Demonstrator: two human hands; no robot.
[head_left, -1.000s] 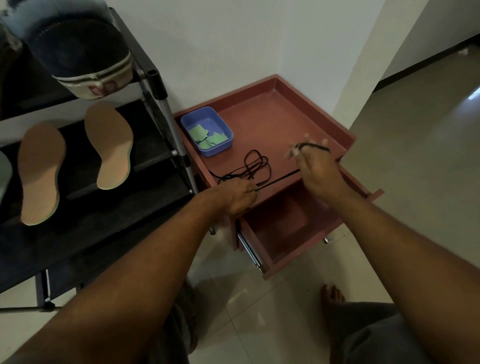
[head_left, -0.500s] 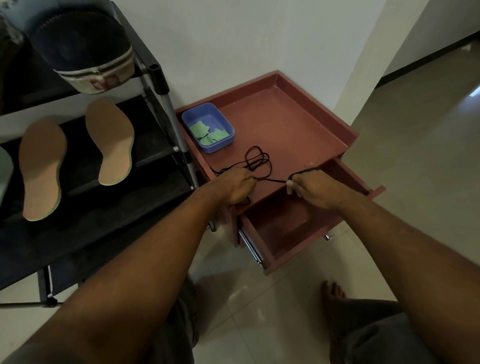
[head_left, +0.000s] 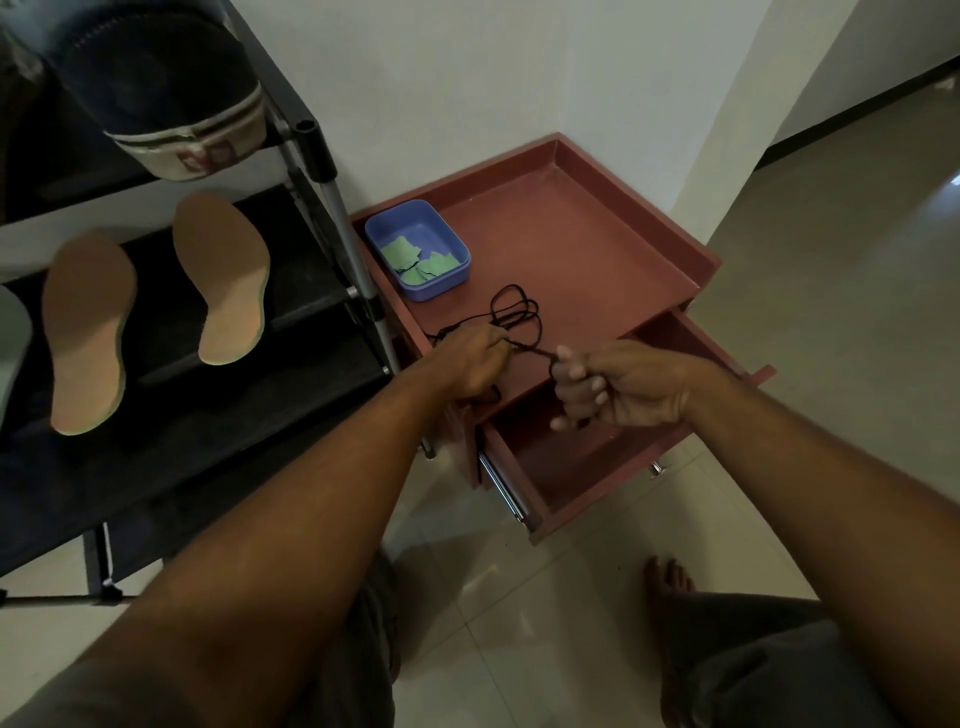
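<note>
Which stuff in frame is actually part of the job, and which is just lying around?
In the job:
black cord, pinched by the left hand and gripped in the right hand
red cabinet top that it lies on

Lying about:
blue tray with green paper scraps
two insoles and a shoe on the shoe rack
open drawer, untouched
</note>
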